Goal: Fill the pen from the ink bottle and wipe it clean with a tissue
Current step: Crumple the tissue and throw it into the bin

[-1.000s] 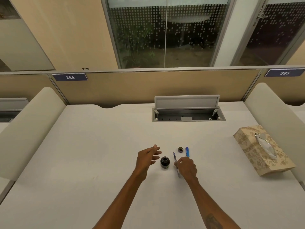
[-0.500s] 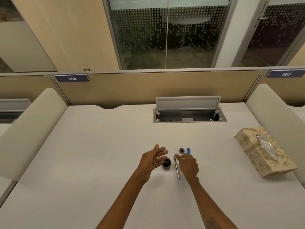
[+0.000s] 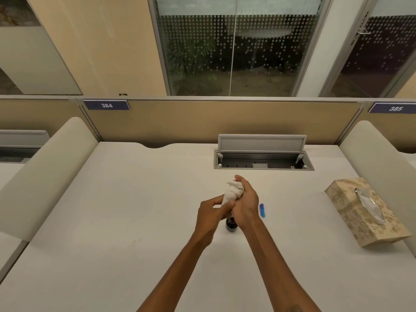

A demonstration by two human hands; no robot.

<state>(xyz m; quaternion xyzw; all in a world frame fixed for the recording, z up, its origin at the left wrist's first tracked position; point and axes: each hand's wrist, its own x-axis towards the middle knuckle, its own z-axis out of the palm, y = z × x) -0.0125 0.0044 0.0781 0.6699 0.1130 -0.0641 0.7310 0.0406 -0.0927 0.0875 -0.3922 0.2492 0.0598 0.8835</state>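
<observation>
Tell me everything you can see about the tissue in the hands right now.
The tissue is white, thin, soft-looking paper, crumpled into a loose wad with a torn-looking corner sticking up at its far end. It is held up off the desk, just above and beyond the ink bottle. The right hand cups it from the right, and the left hand pinches its lower end. Whatever it is wrapped around is hidden.

The two hands cover most of the small dark glass ink bottle (image 3: 231, 226), so its top cannot be seen. The crumpled white tissue (image 3: 233, 193) hides whatever it is wrapped around. Both bare arms are cut off at the bottom edge.
</observation>
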